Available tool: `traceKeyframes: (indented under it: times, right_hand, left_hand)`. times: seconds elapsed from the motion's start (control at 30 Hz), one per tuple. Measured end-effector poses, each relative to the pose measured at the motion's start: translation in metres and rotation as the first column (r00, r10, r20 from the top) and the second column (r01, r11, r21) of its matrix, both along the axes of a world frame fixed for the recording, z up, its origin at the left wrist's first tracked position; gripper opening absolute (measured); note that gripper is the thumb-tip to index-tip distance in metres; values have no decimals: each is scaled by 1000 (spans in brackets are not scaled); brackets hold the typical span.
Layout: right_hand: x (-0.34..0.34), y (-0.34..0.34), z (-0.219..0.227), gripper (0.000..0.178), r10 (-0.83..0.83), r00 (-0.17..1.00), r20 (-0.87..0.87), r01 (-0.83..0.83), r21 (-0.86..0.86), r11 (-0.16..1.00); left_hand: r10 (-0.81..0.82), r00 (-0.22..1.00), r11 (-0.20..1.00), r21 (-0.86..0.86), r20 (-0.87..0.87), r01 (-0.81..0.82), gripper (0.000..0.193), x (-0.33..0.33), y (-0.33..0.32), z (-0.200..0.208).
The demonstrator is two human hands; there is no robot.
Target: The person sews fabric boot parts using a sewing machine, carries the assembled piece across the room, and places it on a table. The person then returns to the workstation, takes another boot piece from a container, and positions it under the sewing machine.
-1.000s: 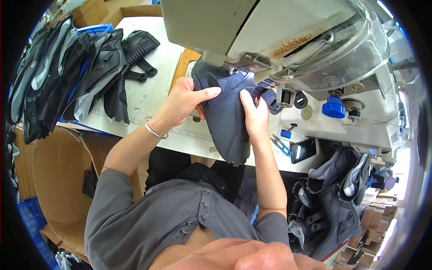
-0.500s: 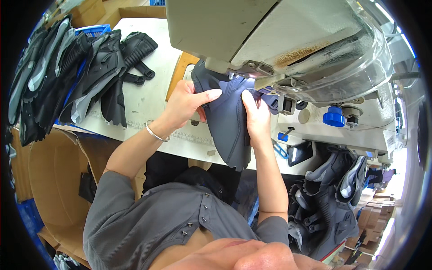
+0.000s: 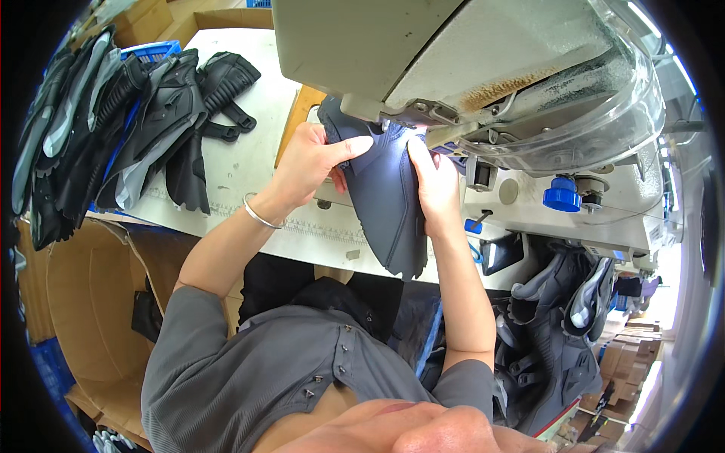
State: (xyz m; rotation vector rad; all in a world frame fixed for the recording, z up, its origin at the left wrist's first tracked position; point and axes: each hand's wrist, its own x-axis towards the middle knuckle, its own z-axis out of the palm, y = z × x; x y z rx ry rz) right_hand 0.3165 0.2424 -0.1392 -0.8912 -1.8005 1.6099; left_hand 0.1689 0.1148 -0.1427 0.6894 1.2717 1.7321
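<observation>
A dark shoe upper (image 3: 387,208) lies under the head of a sewing machine (image 3: 362,57), lit by the machine's lamp near the needle area. Its tapered, notched end hangs past the table's front edge toward me. My left hand (image 3: 313,162) is closed on the upper's left side, thumb pressed on top and fingers partly hidden beneath. My right hand (image 3: 436,185) grips the right edge close to the needle area, its thumb lying along the surface. The machine head hides the upper's far end.
Several black and grey shoe uppers (image 3: 162,121) are heaped at the left of the white table (image 3: 242,177). More uppers (image 3: 547,340) hang at the lower right. A cardboard box (image 3: 98,294) stands at the lower left. A blue knob (image 3: 561,195) sits beside the machine's thread parts.
The shoe upper has turned slightly, its near end swinging right and a little away from me. My right hand and forearm have shifted right with it; my left hand has moved slightly.
</observation>
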Motion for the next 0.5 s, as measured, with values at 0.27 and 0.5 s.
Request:
traceKeyframes:
  times: [0.27, 0.5]
  right_hand:
    - [-4, 7, -16, 39, -50, 998, 23, 48, 71, 996]
    - [-7, 22, -15, 30, 13, 995, 97, -2, -108, 994]
  left_hand:
    - [8, 1000, 1000, 27, -29, -7, 20, -4, 3, -7]
    - [27, 999, 998, 57, -33, -25, 22, -8, 10, 0]
